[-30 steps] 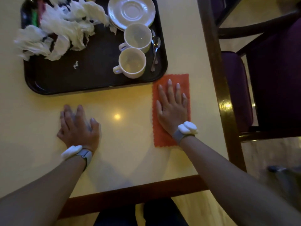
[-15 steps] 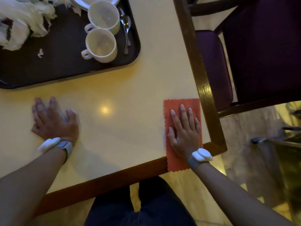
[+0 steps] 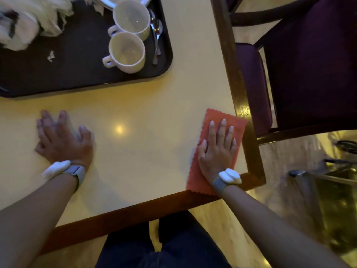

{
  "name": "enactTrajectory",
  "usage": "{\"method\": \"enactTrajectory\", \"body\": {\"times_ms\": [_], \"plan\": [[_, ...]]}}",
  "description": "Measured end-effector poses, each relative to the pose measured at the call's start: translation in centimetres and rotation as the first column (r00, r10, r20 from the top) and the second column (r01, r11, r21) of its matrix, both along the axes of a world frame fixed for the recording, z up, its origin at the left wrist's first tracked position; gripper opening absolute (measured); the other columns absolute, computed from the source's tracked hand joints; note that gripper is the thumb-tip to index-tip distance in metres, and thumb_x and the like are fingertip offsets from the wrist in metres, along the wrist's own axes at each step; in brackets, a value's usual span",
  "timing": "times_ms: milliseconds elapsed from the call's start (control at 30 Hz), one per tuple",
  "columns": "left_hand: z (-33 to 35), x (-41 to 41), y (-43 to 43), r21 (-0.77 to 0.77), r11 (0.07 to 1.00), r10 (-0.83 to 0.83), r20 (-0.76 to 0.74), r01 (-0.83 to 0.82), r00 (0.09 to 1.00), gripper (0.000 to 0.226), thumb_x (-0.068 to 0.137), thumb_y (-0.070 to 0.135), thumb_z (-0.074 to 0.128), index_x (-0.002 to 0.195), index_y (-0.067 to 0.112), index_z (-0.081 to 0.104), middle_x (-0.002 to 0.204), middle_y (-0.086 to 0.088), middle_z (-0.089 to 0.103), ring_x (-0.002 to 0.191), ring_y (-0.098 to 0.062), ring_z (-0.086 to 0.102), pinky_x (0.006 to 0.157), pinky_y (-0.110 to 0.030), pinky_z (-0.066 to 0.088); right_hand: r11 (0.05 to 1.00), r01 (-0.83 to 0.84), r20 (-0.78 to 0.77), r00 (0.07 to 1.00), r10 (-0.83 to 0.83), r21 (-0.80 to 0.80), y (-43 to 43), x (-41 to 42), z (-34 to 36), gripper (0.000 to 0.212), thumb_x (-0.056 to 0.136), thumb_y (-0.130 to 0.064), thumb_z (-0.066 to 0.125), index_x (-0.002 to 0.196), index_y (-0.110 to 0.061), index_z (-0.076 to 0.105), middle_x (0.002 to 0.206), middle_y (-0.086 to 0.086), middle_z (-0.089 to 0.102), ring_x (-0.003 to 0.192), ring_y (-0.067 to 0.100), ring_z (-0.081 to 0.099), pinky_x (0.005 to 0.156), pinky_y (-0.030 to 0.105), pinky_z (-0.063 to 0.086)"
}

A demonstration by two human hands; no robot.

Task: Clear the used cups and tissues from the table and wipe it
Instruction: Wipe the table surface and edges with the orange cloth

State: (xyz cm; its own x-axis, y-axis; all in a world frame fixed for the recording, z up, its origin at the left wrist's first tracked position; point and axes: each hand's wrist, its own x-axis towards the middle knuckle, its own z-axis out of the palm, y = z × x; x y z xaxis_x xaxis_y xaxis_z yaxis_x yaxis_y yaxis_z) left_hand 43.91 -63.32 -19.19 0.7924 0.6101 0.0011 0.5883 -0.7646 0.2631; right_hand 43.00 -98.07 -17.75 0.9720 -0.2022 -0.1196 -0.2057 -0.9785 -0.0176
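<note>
Orange cloth [image 3: 216,120], thin with a pinked zigzag edge, lies flat at the near right corner of the cream surface [image 3: 146,117]. Its far corner overlaps the dark wooden rim; its near edge reaches the front rim.

Right hand [image 3: 217,149]: flat, palm down, fingers spread and extended on top of the cloth. Not gripping, only pressing. Left hand [image 3: 61,138]: flat on bare surface well to the left, fingers loosely splayed, holding nothing; appears to act as a brace. Slightly blurred.

Black tray [image 3: 81,74] sits at the far left of the surface. On it: two white cups [image 3: 126,50] side by side and touching, handles toward the left; spoons [image 3: 156,35] just beside them on the right; edge of a saucer [image 3: 123,0] at the top; a heap of crumpled white tissues [image 3: 29,22] at the far left; one small tissue scrap [image 3: 51,56] loose on the tray floor.

Judgement: clearing looks done, wiping in progress, at the corner now.

Handling: cloth looks soft and limp, likely to bunch or fold if pushed from one edge. A flat palm over its middle should drag it evenly. Near the corner it could slide off the rim. Cups look like glazed ceramic, rigid, breakable, smooth; take by the handle or around the body. Tissues are very light and may drift off; gather by pinching the heap. Tray, loaded unevenly, is best lifted by both short edges.

Purple chair [image 3: 309,64] stands just beyond the right rim.
</note>
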Motion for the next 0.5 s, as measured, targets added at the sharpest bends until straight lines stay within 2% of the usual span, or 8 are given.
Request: {"method": "enactTrajectory", "body": {"times_ms": [200,400,500], "plan": [[-0.7,-0.1,0.3,0.057,0.998,0.013,0.017,-0.014,1.000,0.060,0.083,0.050,0.039,0.140,0.031,0.038,0.158,-0.002,0.023,0.145,-0.021,0.020,0.101,-0.045,0.025,0.966,-0.253,0.030,0.967,0.252,0.045,5.2,3.4,-0.5,0.065,0.091,-0.040,0.041,0.153,-0.025,0.026,0.161,0.011,0.020,0.147,0.036,0.017,0.114,0.054,0.022],[-1.1,0.0,0.3,0.105,0.994,0.001,0.043,-0.006,0.999,0.057,0.084,0.048,0.041,0.138,0.029,0.044,0.155,-0.004,0.030,0.143,-0.022,0.026,0.097,-0.043,0.028,0.962,-0.254,0.089,0.965,0.246,0.099,11.1,6.4,-0.9,0.062,0.091,-0.038,0.041,0.151,-0.026,0.033,0.160,0.009,0.024,0.147,0.034,0.021,0.112,0.053,0.024],[-1.2,0.1,0.6,0.094,0.996,-0.003,0.041,-0.001,0.999,0.058,0.083,0.048,0.042,0.137,0.029,0.045,0.155,-0.003,0.032,0.143,-0.022,0.028,0.096,-0.042,0.028,0.936,-0.323,0.106,0.945,0.310,0.140,14.1,7.5,-1.0,0.061,0.090,-0.038,0.042,0.149,-0.026,0.037,0.159,0.009,0.027,0.146,0.034,0.023,0.112,0.052,0.024]]}}
